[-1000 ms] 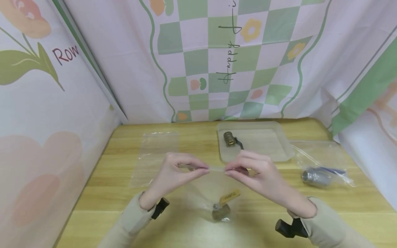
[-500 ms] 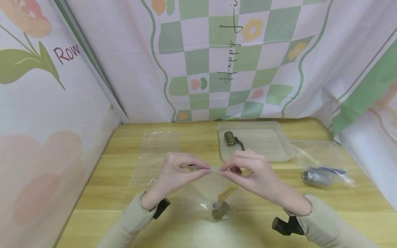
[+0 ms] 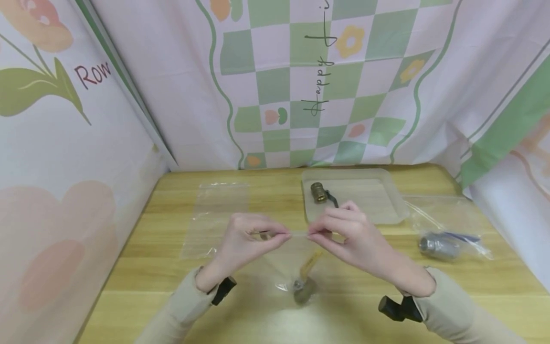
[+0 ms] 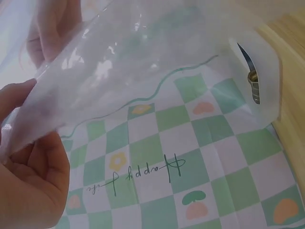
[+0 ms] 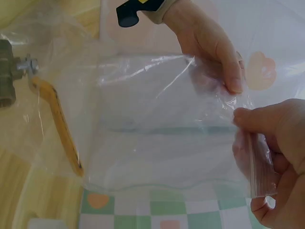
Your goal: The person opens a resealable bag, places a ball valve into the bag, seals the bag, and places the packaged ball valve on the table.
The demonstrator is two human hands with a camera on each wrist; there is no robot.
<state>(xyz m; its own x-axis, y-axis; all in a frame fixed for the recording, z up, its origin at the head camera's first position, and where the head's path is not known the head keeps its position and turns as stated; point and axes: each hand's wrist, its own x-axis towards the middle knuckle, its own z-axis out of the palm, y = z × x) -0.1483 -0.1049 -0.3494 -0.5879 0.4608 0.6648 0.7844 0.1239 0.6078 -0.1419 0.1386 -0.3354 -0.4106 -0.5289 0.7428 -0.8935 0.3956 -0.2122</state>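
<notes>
A clear zip-lock bag [image 5: 143, 157] hangs upright between my hands, its zip strip at the top. Inside at the bottom sits a ball valve [image 3: 304, 290] with a yellow lever handle [image 5: 59, 124]. My left hand [image 3: 234, 241] pinches the zip edge between thumb and fingers. Just to its right, my right hand [image 3: 354, 234] pinches the same edge, with a short stretch of strip between the fingertips. Through the film in the left wrist view, the bag's plastic [image 4: 119, 62] looks cloudy and creased.
A translucent tray [image 3: 365, 217] at the back holds a brass valve [image 3: 318, 192] with a dark lever. On the right lies a bag [image 3: 455, 217] containing a grey metal fitting [image 3: 438, 246]. Another flat clear bag [image 3: 215, 205] lies at left. A printed curtain [image 3: 266, 86] closes the back.
My right fingertips have slid left along the zip edge, then slightly back right. The bagged valve has turned a little, its yellow lever standing steeper. My left hand stays nearly still.
</notes>
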